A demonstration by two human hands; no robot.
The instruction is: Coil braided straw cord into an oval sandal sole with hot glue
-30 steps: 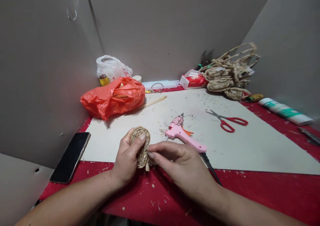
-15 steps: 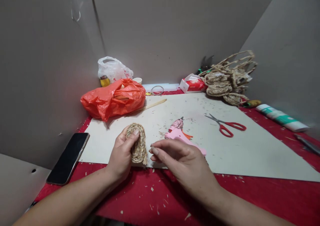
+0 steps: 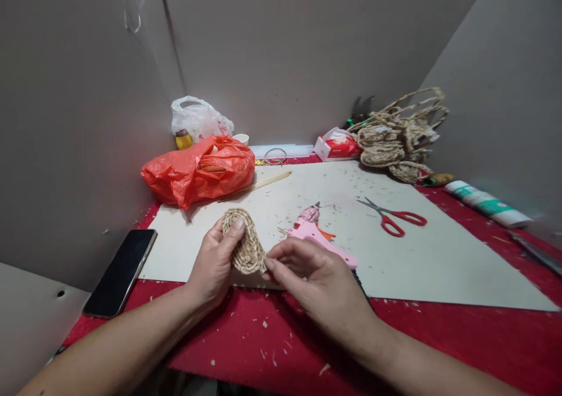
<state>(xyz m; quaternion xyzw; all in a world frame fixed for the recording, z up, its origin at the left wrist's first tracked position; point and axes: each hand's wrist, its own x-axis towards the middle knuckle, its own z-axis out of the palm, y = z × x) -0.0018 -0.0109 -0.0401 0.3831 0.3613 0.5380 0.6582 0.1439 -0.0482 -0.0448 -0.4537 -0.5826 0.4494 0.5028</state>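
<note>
Braid [image 3: 246, 244] coiled into a ridged oval — left hand [image 3: 213, 261] gripping, right hand [image 3: 322, 288] pinching its fibrous end.

A second earlier my right grip [image 3: 318, 279] touched the right edge of the braided oval [image 3: 244, 244]; half a second later a small gap parted them. Then my fingertips met the oval again, nearer me, pinching the frayed end [image 3: 263, 264] at its near right corner. My left grip [image 3: 215, 255] had tilted the oval, its near end swung rightward.
</note>
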